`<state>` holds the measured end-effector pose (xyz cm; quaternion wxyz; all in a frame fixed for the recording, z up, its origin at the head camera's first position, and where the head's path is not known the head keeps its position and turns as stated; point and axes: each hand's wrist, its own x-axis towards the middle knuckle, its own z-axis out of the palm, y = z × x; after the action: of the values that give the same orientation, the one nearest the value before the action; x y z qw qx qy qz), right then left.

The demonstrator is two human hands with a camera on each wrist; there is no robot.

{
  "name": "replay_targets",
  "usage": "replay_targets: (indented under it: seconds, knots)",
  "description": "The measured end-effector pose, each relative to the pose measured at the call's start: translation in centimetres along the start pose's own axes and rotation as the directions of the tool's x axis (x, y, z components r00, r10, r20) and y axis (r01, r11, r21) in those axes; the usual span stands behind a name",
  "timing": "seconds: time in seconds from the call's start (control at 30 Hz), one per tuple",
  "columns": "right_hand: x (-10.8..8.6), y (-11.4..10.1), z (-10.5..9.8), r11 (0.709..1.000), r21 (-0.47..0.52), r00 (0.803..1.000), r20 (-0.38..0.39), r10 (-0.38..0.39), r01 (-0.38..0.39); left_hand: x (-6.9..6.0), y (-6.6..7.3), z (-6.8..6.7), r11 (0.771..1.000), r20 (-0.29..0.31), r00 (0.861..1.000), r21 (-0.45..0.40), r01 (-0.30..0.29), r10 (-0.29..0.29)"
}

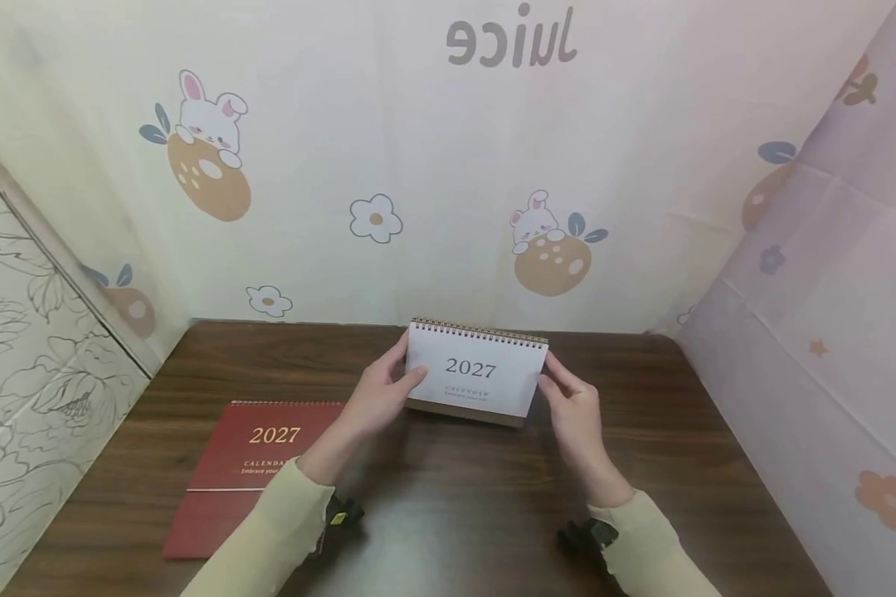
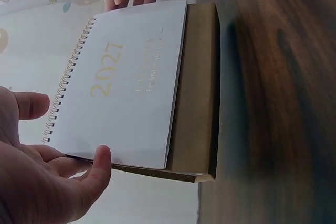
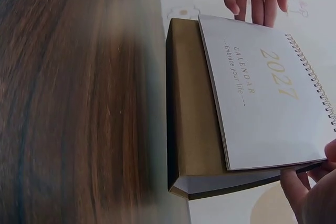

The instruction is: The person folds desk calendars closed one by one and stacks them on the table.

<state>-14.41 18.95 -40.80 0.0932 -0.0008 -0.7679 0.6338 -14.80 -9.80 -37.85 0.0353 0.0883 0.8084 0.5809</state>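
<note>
A white spiral-bound desk calendar [image 1: 474, 377] marked 2027 is held between both hands near the table's back edge. It has a brown-gold stand base [image 2: 197, 93] and leans back with its coil on top. My left hand [image 1: 373, 398] grips its left side, thumb on the front cover and fingers behind. On the opposite side, my right hand [image 1: 577, 414] pinches the edge, with fingers partly behind the cover [image 3: 262, 98]. Whether the base touches the table cannot be told. A red 2027 calendar [image 1: 220, 506] lies flat at left, partly covered by the left forearm.
The dark wood-grain table [image 1: 455, 531] ends against a pale printed curtain [image 1: 306, 149] at the back. Another curtain [image 1: 829, 332] borders the right side. On the left stands a panel with flower line drawings [image 1: 22, 390].
</note>
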Motion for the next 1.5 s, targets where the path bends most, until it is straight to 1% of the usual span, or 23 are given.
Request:
replay_targets:
  seconds: [0.17, 0.23, 0.4, 0.5, 0.63, 0.73, 0.87, 0.93, 1.0, 1.07, 1.13, 1.17, 1.2, 1.27, 1.3, 1.37, 1.4, 1.43, 1.5]
  knots:
    - [-0.2, 0.1, 0.6, 1.000, -0.002, 0.999, 0.040, 0.010, -0.010, -1.2, -0.6, -0.6, 0.999, -0.008, 0.999, 0.010, 0.037, -0.037]
    - [-0.3, 0.3, 0.9, 1.000, -0.003, 0.998, 0.056, 0.005, -0.005, -1.6, -0.8, -0.8, 0.998, -0.014, 0.998, 0.016, 0.054, -0.054]
    - [-0.4, 0.7, 1.0, 1.000, -0.010, 0.997, 0.077, -0.014, 0.015, -2.7, -1.4, -1.1, 0.997, -0.010, 0.997, 0.018, 0.075, -0.075]
    - [-0.5, 0.9, 1.0, 1.000, -0.016, 0.997, 0.080, -0.020, 0.021, -3.1, -1.9, -1.0, 0.997, 0.000, 0.997, 0.031, 0.072, -0.072]
    - [-0.7, 1.1, 0.8, 0.999, -0.034, 0.996, 0.090, -0.018, 0.022, -3.2, -2.5, -0.8, 0.997, 0.011, 0.998, 0.034, 0.065, -0.065]
    - [-0.8, 1.3, 0.7, 0.999, -0.032, 0.995, 0.093, -0.019, 0.022, -3.3, -2.6, -0.9, 0.998, 0.010, 0.998, -0.004, 0.066, -0.066]
    - [-0.7, 1.5, 0.6, 0.998, -0.033, 0.995, 0.094, -0.040, 0.043, -3.4, -2.9, -1.4, 0.993, 0.013, 0.996, -0.086, 0.086, -0.086]
    - [-0.7, 1.6, 0.4, 0.997, -0.048, 0.994, 0.098, -0.053, 0.057, -3.4, -3.1, -1.7, 0.990, 0.020, 0.995, -0.098, 0.103, -0.101]
    - [-0.7, 1.6, 0.2, 0.996, -0.062, 0.994, 0.096, -0.056, 0.062, -3.3, -3.2, -2.1, 0.992, 0.034, 0.995, -0.083, 0.094, -0.092]
    - [-0.6, 1.6, 0.1, 0.996, -0.062, 0.994, 0.092, -0.065, 0.071, -3.1, -3.3, -2.6, 0.997, 0.037, 0.997, -0.033, 0.074, -0.073]
    - [-0.4, 1.6, 0.0, 0.995, -0.059, 0.994, 0.083, -0.071, 0.076, -2.9, -3.2, -3.1, 0.999, 0.043, 0.999, 0.033, 0.032, -0.033]
    - [-0.3, 1.7, 0.0, 0.995, -0.059, 0.994, 0.078, -0.076, 0.081, -2.8, -3.2, -3.4, 0.997, 0.047, 0.999, 0.074, -0.002, -0.001]
    - [-0.2, 1.7, -0.1, 0.995, -0.059, 0.994, 0.076, -0.081, 0.086, -2.6, -3.2, -3.7, 0.991, 0.046, 0.999, 0.132, -0.034, 0.028]
    - [-0.1, 1.8, -0.2, 0.993, -0.072, 0.994, 0.074, -0.085, 0.091, -2.3, -3.2, -4.1, 0.961, 0.053, 0.994, 0.258, -0.102, 0.091]
    - [0.0, 1.9, -0.3, 0.992, -0.085, 0.994, 0.073, -0.084, 0.091, -2.1, -3.2, -4.3, 0.938, 0.060, 0.991, 0.319, -0.133, 0.120]
    - [0.2, 1.9, -0.4, 0.989, -0.116, 0.994, 0.073, -0.082, 0.091, -1.7, -3.3, -4.6, 0.882, 0.080, 0.982, 0.432, -0.189, 0.171]
    - [0.2, 2.0, -0.5, 0.988, -0.131, 0.994, 0.075, -0.077, 0.087, -1.6, -3.3, -4.7, 0.855, 0.089, 0.979, 0.477, -0.202, 0.182]
    - [0.3, 2.0, -0.6, 0.986, -0.145, 0.994, 0.077, -0.074, 0.085, -1.4, -3.4, -4.8, 0.834, 0.104, 0.975, 0.505, -0.221, 0.195]
    - [0.4, 2.2, -0.6, 0.982, -0.170, 0.993, 0.088, -0.073, 0.087, -1.1, -3.5, -4.9, 0.810, 0.128, 0.970, 0.533, -0.244, 0.208]
